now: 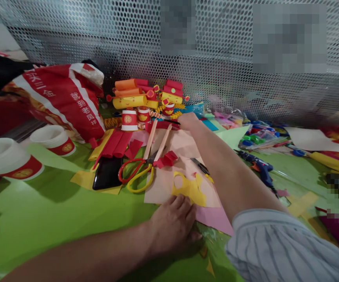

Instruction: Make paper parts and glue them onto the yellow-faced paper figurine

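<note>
My left hand (173, 219) rests at the near edge of a pale paper sheet (160, 188), fingers curled and closed beside a cut-out yellow paper scrap (191, 190). Whatever lies inside those fingers is hidden. My right hand (188, 120) reaches to the far side of the sheet, closed, next to a slim dark stick-like thing (173, 122); what it grips is unclear. Between the hands lie scissors with red and yellow handles (140, 175), two wooden sticks (162, 141), a folded red paper strip (165, 159) and a dark craft knife (200, 166), partly behind my right forearm.
Paper cups (31, 166) and a red bag (60, 94) stand left. A black phone (107, 174) lies by red paper rolls (116, 143). Decorated paper figures (129, 100) stand at the back, before a perforated metal panel (128, 35). A blue glue gun (260, 168) lies right.
</note>
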`<state>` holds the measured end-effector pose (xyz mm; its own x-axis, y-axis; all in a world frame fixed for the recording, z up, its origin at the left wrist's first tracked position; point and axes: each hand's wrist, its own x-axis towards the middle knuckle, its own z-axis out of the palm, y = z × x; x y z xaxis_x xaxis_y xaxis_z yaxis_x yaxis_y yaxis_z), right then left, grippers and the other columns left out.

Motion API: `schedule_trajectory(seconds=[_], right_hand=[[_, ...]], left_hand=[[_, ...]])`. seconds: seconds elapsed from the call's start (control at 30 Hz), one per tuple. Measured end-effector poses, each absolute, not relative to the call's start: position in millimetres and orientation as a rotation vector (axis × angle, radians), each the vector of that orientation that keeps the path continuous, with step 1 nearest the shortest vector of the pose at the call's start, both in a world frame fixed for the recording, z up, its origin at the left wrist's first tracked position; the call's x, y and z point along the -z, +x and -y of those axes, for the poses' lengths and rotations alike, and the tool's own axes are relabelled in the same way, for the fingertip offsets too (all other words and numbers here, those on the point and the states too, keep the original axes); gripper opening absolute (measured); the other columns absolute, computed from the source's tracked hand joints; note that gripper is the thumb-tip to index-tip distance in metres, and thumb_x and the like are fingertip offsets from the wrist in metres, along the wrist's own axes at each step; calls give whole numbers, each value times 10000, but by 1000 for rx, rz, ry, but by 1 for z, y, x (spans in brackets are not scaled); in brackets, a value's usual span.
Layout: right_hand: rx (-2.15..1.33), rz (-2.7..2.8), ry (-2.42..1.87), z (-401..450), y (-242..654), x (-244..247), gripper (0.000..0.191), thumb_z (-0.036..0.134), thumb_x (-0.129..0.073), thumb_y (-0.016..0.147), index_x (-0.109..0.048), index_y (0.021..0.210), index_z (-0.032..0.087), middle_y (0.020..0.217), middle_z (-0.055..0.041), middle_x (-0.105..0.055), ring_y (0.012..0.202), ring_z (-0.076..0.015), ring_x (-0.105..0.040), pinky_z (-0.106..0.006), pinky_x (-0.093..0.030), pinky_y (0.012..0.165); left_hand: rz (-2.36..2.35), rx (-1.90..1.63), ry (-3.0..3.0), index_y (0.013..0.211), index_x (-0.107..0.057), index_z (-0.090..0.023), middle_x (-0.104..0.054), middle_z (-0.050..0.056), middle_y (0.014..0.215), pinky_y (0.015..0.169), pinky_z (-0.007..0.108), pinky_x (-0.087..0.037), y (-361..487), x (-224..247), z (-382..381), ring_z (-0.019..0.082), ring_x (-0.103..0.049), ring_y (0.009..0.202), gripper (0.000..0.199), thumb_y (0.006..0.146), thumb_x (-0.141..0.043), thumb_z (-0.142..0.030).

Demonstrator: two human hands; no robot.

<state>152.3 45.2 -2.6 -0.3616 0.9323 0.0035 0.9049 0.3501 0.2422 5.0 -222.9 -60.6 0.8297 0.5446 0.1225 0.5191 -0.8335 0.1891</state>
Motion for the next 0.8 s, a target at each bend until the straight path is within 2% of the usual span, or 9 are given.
schedule_trajectory(seconds=[0.2,0.3,0.4,0.47,0.57,0.67,0.8], right_hand=[[-469,-2394,1864,-23,157,-21,324,197,-453,852,-565,1117,49,1053,-220,-664,1046,-288,-605,-400,-358,902],[-498,-2418,1996,-8,162,-35,338,211,-436,855,-534,1140,59,1021,-209,-664,1006,-308,-607,-415,-380,858],[-345,-2670,2277,22,170,-42,288,231,-456,841,-561,1076,102,935,-133,-667,927,-286,-610,-381,-426,780],[-34,-3033,2318,54,174,-38,209,233,-456,838,-586,964,130,852,-69,-647,831,-217,-607,-324,-446,719],[885,-3427,2170,115,176,-20,129,278,-501,816,-576,828,173,722,-6,-587,635,-122,-557,-260,-449,589],[1777,-3217,2039,169,176,7,177,372,-587,776,-559,794,198,666,15,-578,546,-93,-540,-250,-465,541],[2221,-2850,2049,199,177,38,294,484,-618,753,-575,784,195,640,5,-594,595,-115,-586,-276,-499,593]], left_hand=[[-851,-251,2904,1133,-568,-65,-617,169,1142,887,400,-440,5,59,223,283,-550,1051,508,871,-439,-481],[-839,-232,2912,1146,-567,-73,-616,155,1158,893,398,-437,4,59,222,284,-551,1052,491,871,-446,-461],[-820,-209,2940,1202,-534,-68,-605,169,1183,910,413,-421,5,61,220,288,-542,1082,512,893,-402,-454],[-829,-187,2962,1223,-521,-70,-597,180,1198,918,419,-413,5,61,219,289,-538,1101,523,899,-386,-457],[-852,-198,2988,1207,-539,-78,-601,173,1202,936,399,-407,5,62,219,282,-540,1112,493,888,-433,-438],[-861,-246,3023,1174,-566,-76,-609,173,1192,936,382,-412,4,62,220,281,-545,1112,472,873,-477,-429],[-862,-255,3089,1186,-564,-63,-621,192,1168,917,403,-422,6,64,220,298,-551,1104,515,872,-473,-461]])
